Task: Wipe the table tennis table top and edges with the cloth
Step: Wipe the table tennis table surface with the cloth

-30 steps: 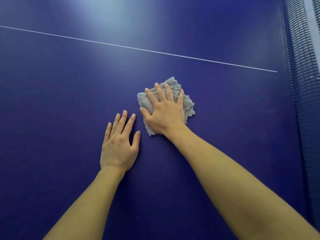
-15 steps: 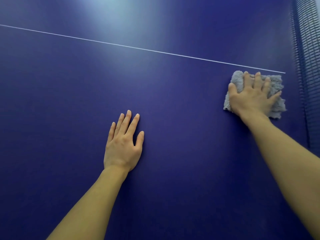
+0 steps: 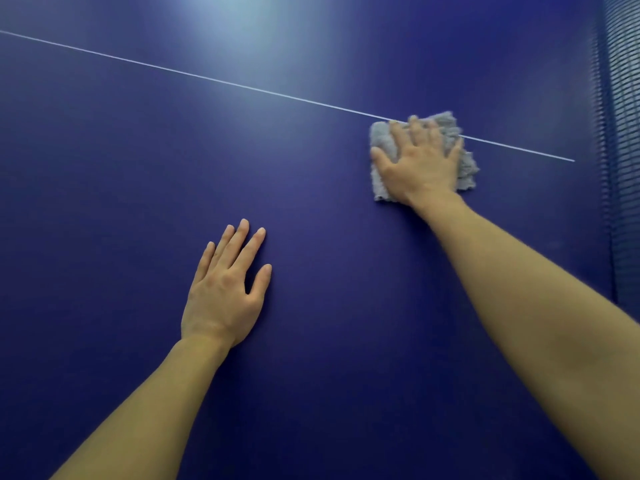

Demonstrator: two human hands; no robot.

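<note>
I'm watching right hand [image 3: 420, 164] pressing cloth [image 3: 380, 138] flat, fingers spread, on table [image 3: 104, 188] across white line [image 3: 207, 79], near net [image 3: 623, 133]. Left hand [image 3: 225, 289] lying flat, empty. I'm judging top part-wiped; edges not showing.

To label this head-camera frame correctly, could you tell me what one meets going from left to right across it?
left hand, flat on the table → cloth, pressed under the right hand → net at the right edge. The white line spans most of the view, so it is left out.
</note>
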